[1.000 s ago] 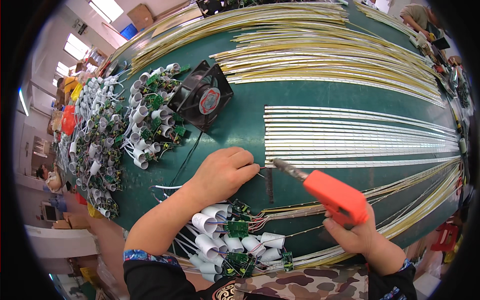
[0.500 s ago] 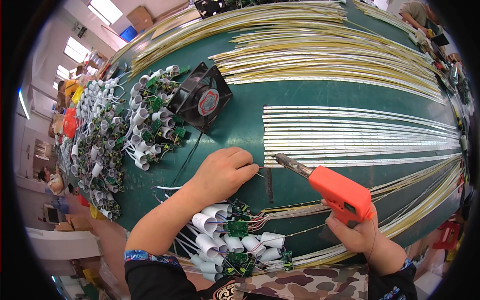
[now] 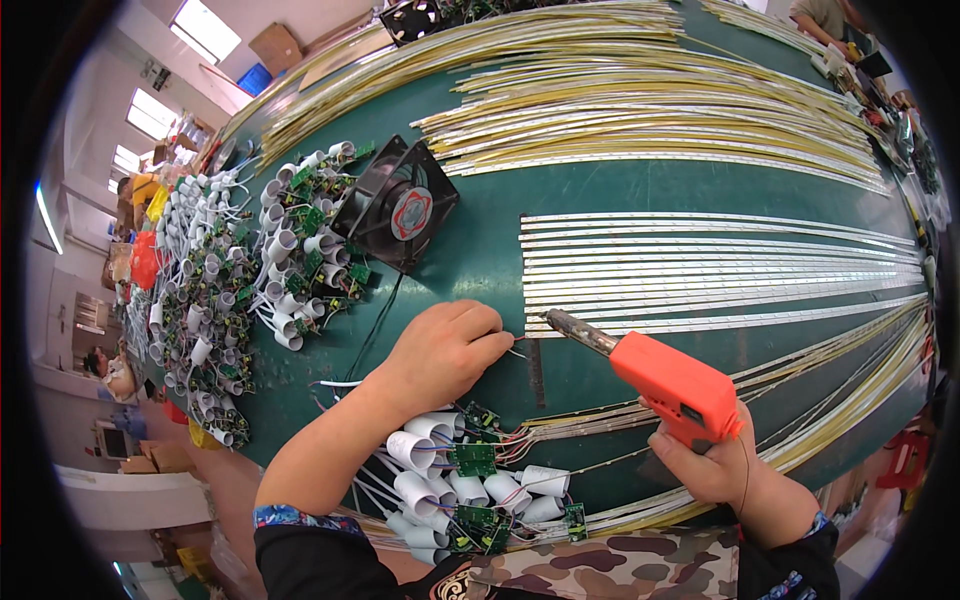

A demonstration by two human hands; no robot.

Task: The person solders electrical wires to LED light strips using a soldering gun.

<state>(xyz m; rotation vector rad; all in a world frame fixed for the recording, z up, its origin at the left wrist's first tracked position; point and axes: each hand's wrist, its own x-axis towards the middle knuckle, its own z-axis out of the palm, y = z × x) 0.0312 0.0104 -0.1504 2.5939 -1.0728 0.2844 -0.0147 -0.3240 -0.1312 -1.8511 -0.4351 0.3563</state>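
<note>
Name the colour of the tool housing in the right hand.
The tool housing is orange-red, seen best in the head view.

orange-red soldering gun, brown-beige camouflage cloth

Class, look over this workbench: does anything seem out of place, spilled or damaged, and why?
Nothing looks spilled or plainly damaged. What stands out is the black fan: it sits askew beside the jumbled white housings, while the white strips lie in a neat row. That may be intentional.
</note>
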